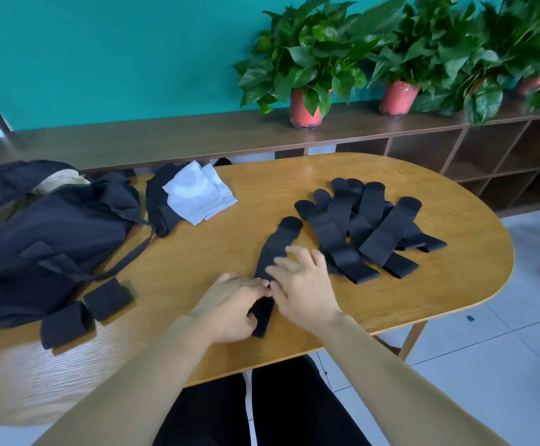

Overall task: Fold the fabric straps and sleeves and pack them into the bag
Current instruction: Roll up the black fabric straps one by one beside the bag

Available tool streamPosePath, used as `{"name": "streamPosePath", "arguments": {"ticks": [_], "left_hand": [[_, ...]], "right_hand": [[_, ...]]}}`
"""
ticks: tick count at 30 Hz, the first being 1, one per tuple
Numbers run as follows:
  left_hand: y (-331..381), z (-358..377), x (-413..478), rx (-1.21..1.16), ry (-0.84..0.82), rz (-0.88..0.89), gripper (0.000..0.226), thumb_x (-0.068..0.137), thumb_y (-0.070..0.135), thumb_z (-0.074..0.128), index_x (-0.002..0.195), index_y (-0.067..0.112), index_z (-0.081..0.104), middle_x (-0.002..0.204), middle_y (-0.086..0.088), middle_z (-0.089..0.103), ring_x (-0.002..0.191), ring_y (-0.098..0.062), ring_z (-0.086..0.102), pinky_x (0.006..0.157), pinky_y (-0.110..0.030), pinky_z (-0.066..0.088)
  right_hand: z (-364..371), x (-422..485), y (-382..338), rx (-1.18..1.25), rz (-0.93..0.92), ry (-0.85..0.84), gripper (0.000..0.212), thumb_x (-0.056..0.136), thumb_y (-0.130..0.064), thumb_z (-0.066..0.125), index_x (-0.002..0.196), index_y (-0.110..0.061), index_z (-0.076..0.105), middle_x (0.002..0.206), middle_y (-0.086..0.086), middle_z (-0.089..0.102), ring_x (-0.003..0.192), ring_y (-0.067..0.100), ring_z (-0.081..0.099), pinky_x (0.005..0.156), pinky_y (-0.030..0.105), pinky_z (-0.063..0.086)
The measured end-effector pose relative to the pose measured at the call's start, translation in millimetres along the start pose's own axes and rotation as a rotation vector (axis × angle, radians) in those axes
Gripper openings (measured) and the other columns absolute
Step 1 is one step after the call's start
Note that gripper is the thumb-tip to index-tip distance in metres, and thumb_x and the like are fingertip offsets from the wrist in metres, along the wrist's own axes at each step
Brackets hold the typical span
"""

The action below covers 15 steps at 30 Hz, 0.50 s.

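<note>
1. One view only, head camera: a single black strap (275,249) lies lengthwise on the table (374,300) just in front of the person, its rounded far end pointing away.
2. Left hand (230,304) grips the strap's near end, with the thumb curled at its edge and the fingertips over the middle. Right hand (297,284) lies flat and spread on the strap's middle, pressing and grasping nothing; its fingers are blurred.
3. The unfolded pile of straps (368,226) sits to the right, near the working strap. Two folded straps (107,297) rest on the left, beside the dark bag (46,233). White sleeves (201,194) lie farther back on dark fabric.
4. Judgement: a fold is in hand and the task is at an early stage. Most straps are unfolded.
5. To do it well, use the right palm as an anchor at the crease. Bring the near end over with the left hand, match the edges, then flatten before letting go. The material looks springy and may reopen.
</note>
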<state>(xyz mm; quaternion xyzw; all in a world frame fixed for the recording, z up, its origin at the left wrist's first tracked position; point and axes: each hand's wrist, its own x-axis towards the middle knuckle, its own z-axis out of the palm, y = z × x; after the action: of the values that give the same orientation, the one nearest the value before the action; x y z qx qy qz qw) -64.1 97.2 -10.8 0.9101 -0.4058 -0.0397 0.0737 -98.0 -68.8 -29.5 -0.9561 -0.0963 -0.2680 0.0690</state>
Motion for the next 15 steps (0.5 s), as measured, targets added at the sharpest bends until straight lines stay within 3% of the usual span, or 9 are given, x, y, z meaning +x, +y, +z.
{"name": "streamPosePath", "arguments": {"ticks": [3,5,10,15], "left_hand": [[-3,7,-11,0.047,0.067,0.019,0.041,0.084,0.027,0.05,0.125,0.023,0.053,0.13,0.009,0.056,0.121,-0.009,0.048,0.107,-0.023,0.015],[-4,11,-20,0.04,0.106,0.009,0.042,0.087,0.035,0.049,0.127,0.025,0.053,0.133,0.01,0.055,0.121,-0.007,0.048,0.105,-0.022,0.015],[-8,22,-33,-0.016,0.138,-0.045,0.054,0.089,0.044,0.045,0.14,0.026,0.047,0.151,0.007,0.037,0.139,-0.005,0.031,0.108,-0.019,0.005],[-10,23,-34,-0.014,0.139,-0.044,0.05,0.087,0.041,0.052,0.134,0.026,0.055,0.146,0.007,0.044,0.136,-0.004,0.037,0.108,-0.021,0.002]], "right_hand": [[2,-8,-17,0.069,-0.044,-0.099,0.025,0.077,-0.019,0.049,0.082,-0.019,0.073,0.081,-0.009,0.069,0.104,0.025,0.054,0.089,0.037,0.031],[6,-7,-24,0.107,-0.017,-0.184,0.032,0.072,-0.018,0.042,0.086,-0.02,0.071,0.082,-0.009,0.069,0.105,0.023,0.053,0.09,0.036,0.029],[18,13,-19,0.088,-0.065,-0.405,0.039,0.08,-0.011,0.043,0.112,-0.016,0.064,0.117,-0.002,0.061,0.122,0.027,0.039,0.095,0.04,0.027],[28,48,-15,-0.051,-0.074,-0.593,0.049,0.09,-0.018,0.048,0.137,-0.022,0.039,0.145,0.0,0.035,0.134,0.028,0.019,0.106,0.04,0.021]]}}
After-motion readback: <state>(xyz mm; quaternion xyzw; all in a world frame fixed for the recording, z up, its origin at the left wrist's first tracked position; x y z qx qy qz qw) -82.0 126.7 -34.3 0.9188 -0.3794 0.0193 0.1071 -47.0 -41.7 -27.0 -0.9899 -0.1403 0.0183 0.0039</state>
